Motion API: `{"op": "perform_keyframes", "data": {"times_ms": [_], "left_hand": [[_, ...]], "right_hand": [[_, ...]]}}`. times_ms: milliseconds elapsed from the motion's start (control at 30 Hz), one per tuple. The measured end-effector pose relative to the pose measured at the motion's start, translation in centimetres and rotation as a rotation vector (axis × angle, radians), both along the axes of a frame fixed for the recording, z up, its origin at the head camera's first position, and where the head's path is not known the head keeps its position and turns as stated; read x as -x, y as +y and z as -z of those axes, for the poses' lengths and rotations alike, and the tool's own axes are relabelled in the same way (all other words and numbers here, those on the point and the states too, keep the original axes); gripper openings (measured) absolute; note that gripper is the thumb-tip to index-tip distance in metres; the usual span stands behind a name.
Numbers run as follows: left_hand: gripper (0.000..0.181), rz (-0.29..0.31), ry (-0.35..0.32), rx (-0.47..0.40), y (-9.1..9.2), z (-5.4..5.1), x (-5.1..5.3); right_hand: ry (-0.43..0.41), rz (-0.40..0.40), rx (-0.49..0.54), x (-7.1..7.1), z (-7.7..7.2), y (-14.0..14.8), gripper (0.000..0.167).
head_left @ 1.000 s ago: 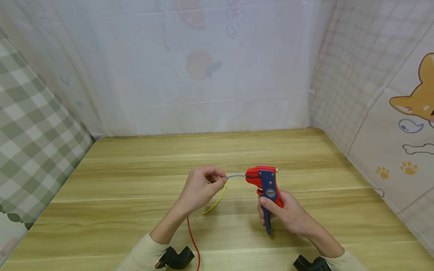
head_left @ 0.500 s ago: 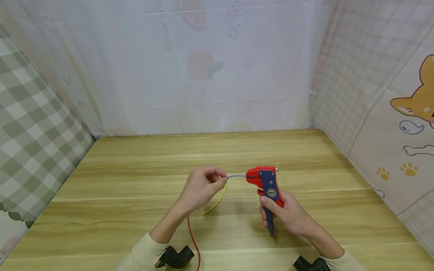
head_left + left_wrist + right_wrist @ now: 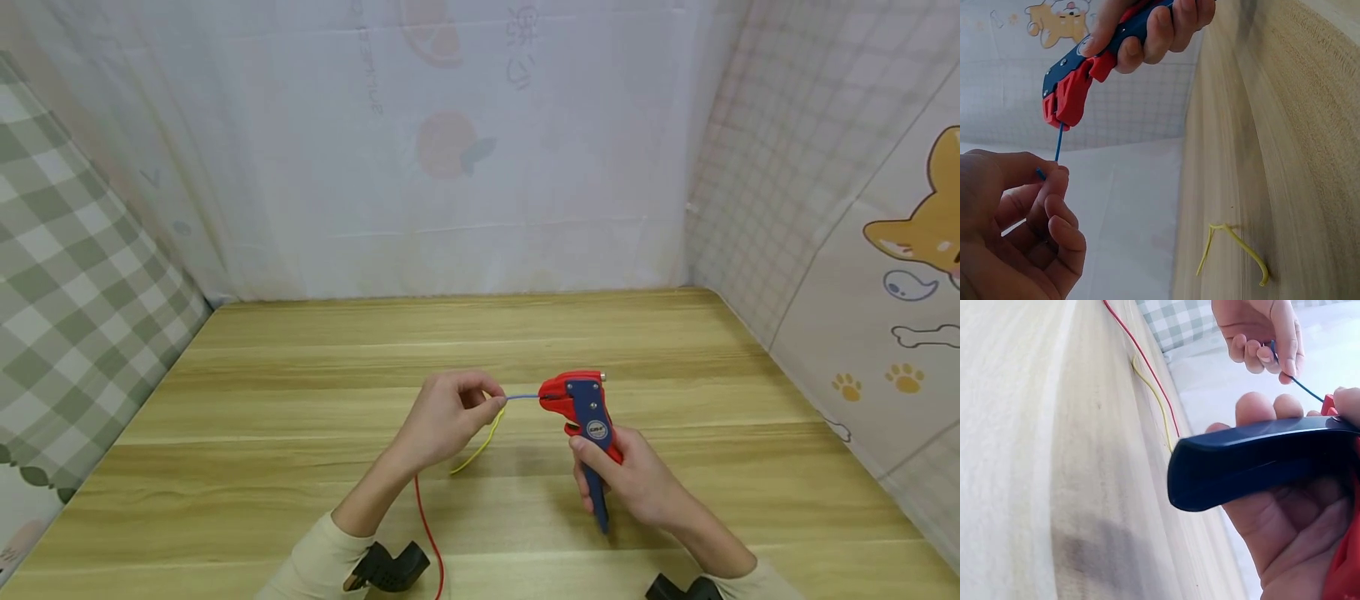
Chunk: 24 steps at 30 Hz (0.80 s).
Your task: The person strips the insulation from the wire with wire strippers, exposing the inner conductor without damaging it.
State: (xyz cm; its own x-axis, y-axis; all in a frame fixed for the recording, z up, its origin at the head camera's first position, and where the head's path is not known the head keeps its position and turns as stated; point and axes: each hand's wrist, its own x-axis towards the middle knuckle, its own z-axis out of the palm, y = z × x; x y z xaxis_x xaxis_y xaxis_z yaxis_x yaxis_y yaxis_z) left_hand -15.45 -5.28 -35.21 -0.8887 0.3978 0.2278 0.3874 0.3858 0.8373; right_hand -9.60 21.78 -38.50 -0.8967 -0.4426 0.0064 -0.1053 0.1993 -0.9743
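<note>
Between thumb and forefinger my left hand [image 3: 442, 421] pinches a blue wire [image 3: 522, 397], whose far end enters the jaws of a red and dark blue wire stripper [image 3: 590, 408]. In the left wrist view the blue wire [image 3: 1059, 144] runs from the fingertips up into the red head [image 3: 1071, 100], and a short bit of it sticks out behind the thumb. My right hand [image 3: 637, 475] grips the stripper around its handles; in the right wrist view the dark blue handle [image 3: 1254, 459] lies across the fingers.
A yellow wire [image 3: 480, 450] lies bent on the wooden table [image 3: 300, 500], under and beside the left hand. A red wire [image 3: 429, 533] runs to the near edge by the left forearm. Printed cloth walls [image 3: 450, 250] stand behind and at both sides.
The stripper in my right hand has shifted slightly left and down, its handles tilting a little, and the visible span of blue wire is shorter. My left hand has barely moved.
</note>
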Motion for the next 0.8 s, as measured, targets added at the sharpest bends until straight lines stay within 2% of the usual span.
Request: {"op": "perform_keyframes", "data": {"times_ms": [200, 400, 633, 700, 800], "left_hand": [[0.009, 0.011, -0.031, -0.013, -0.2, -0.1, 0.0], [0.009, 0.016, -0.050, -0.008, -0.3, -0.1, 0.0], [0.007, 0.017, -0.066, -0.008, -0.1, 0.3, 0.2], [0.007, 0.011, -0.066, -0.008, 0.0, 0.4, 0.3], [0.007, -0.011, -0.064, -0.003, 0.0, 0.6, 0.4]], "right_hand": [[-0.011, 0.009, 0.003, -0.1, 0.0, -0.3, 0.038], [0.011, 0.054, 0.008, -0.3, 0.2, -0.8, 0.036], [-0.045, 0.205, -0.027, -0.2, 0.5, -1.1, 0.047], [-0.035, 0.188, -0.016, 0.0, 0.6, -0.9, 0.046], [-0.022, 0.118, 0.042, 0.1, 0.7, -0.5, 0.040]]}}
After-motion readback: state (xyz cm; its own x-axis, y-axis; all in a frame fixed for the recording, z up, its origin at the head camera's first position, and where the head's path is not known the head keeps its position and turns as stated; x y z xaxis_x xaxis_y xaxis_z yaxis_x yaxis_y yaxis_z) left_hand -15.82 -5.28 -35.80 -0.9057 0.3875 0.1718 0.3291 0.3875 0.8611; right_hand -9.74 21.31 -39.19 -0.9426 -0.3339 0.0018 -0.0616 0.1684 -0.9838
